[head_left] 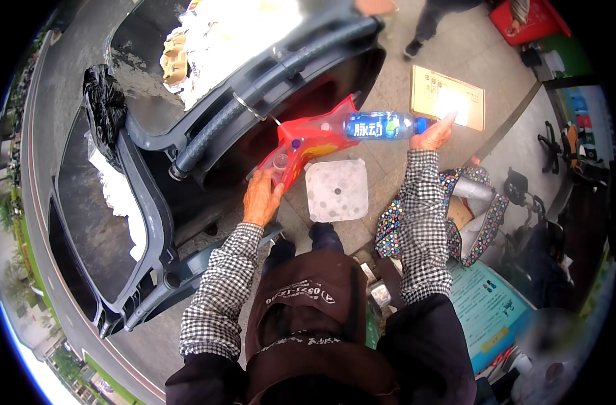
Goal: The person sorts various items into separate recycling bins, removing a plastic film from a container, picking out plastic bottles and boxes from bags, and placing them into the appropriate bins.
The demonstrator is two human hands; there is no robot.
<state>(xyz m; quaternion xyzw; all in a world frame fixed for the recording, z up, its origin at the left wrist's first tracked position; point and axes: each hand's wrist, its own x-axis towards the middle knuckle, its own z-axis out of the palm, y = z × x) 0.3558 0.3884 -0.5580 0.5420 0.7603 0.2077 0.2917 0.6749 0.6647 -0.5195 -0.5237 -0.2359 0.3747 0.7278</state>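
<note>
My right hand (433, 133) grips a clear plastic drink bottle (376, 126) at its blue cap end. The bottle has a blue label and lies nearly level, its base towards a red plastic bag (313, 136). My left hand (263, 197) holds the near end of this bag. Clear plastic bottles show in the bag, one with a purple cap (296, 144); how many lie deeper is hidden. The bag is beside a dark wheeled bin (282, 66), near a metal ring (248, 106) on the bin. Below it stands a pale square stool (336, 191) with a centre hole.
White waste and an egg carton (175, 59) lie on the bins to the left. A black plastic bag (104, 109) drapes over a bin edge. Ahead right lies a cardboard box (448, 96); nearer is a patterned bag (472, 212). A person's leg (429, 23) and a red container (533, 23) appear beyond.
</note>
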